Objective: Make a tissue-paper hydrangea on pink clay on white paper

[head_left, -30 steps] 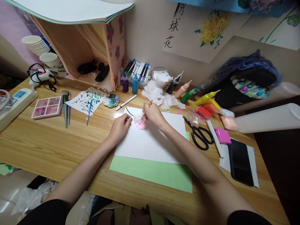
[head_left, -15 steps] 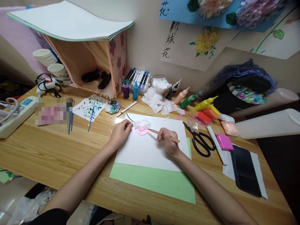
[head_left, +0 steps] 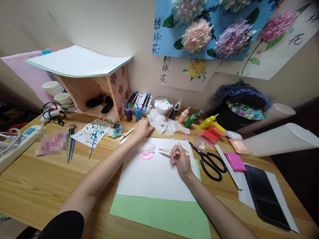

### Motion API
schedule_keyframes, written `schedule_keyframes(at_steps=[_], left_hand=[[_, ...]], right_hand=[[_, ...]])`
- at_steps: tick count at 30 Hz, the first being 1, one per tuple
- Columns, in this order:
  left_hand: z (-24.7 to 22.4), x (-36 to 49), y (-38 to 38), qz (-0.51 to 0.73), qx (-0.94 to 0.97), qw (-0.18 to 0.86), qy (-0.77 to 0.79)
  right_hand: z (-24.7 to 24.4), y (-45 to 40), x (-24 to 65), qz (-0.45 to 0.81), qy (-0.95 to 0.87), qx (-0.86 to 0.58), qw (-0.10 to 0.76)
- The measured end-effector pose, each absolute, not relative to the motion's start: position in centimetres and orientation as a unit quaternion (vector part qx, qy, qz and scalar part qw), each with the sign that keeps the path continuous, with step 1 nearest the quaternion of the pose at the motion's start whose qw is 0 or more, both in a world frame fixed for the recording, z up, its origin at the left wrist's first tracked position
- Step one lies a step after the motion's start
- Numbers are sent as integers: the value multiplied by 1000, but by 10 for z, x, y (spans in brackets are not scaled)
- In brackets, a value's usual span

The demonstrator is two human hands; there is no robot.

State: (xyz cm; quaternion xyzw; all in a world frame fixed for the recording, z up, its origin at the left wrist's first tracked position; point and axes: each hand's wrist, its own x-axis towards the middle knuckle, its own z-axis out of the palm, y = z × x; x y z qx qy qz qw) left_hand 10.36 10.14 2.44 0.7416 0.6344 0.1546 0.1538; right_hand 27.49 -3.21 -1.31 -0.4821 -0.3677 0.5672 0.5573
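My left hand (head_left: 144, 128) reaches over the far edge of the white sheet (head_left: 154, 179) to a pile of small white paper pieces (head_left: 165, 126). Its fingers are closed at the pile's left side; whatever they pinch is hidden. On the sheet, below my left wrist, sits a fluffy white paper flower (head_left: 147, 147) on a round pink base (head_left: 146, 156). My right hand (head_left: 180, 160) grips a thin wooden stick (head_left: 165, 150). The stick's pointed end faces left, above the sheet and a little apart from the flower.
Black-handled scissors (head_left: 213, 166) lie right of the sheet, and a green sheet (head_left: 159, 212) lies under it. Paint bottles (head_left: 190, 120), a pink packet (head_left: 235, 161) and a phone (head_left: 265, 196) stand or lie to the right. Brushes (head_left: 93, 143) and a paint-marked paper (head_left: 87, 132) are left.
My left hand has moved from beside the flower up to the paper pieces. My right hand has drawn the stick away from the flower. The view has tilted upward.
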Motion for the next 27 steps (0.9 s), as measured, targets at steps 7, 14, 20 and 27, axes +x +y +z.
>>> schedule_keyframes(at_steps=[7,14,20,27], left_hand=[[20,112,101,181,705,187,660],[44,83,86,220,712,219,629],[60,62,67,236,766,49,596],[60,60,83,209,736,258,590]], right_hand=[[-11,-31,276,575,-365,-476,557],[-12,-32,276,572,-372,-474,557],[-11,-33,276,567,-380,-474,556],[-8,-33,275,562,-381,-470,564]])
